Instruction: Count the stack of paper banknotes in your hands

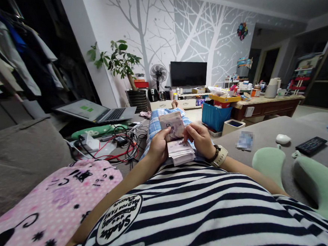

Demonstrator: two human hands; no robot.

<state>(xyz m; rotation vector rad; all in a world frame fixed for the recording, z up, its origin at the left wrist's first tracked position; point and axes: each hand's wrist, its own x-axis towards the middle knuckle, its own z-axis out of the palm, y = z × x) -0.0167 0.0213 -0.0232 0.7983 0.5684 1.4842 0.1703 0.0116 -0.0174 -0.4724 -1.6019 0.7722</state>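
Banknotes [179,148] sit in a stack between our two hands, low over our lap in the middle of the head view, just above the striped shirt [208,212]. Our left hand [158,147] grips the stack from its left end, thumb on top and fingers curled underneath, so it is clamped on the notes. One part of the stack is bent upward and away from us, showing a printed 5, while the rest lies flat and fanned slightly toward our right. Our right hand [199,138] rests on the flat part from the right side, fingers together and bent down onto the top note, thumb against the raised part; it presses and pinches the paper rather than hanging free. A watch [219,157] sits on that wrist.

The stack's long axis runs roughly left to right across our body, tilted a little away from us on the left. Both hands touch it, the left at the fold, the right on the loose end nearer the sofa's right side.

Around us: a pink cushion [60,202] at our left, a tangle of cables [117,149] and an open laptop [97,112] beyond it, green pillows [311,182], a remote [311,145] and a white mouse [283,139] on the grey sofa [264,133] at our right.
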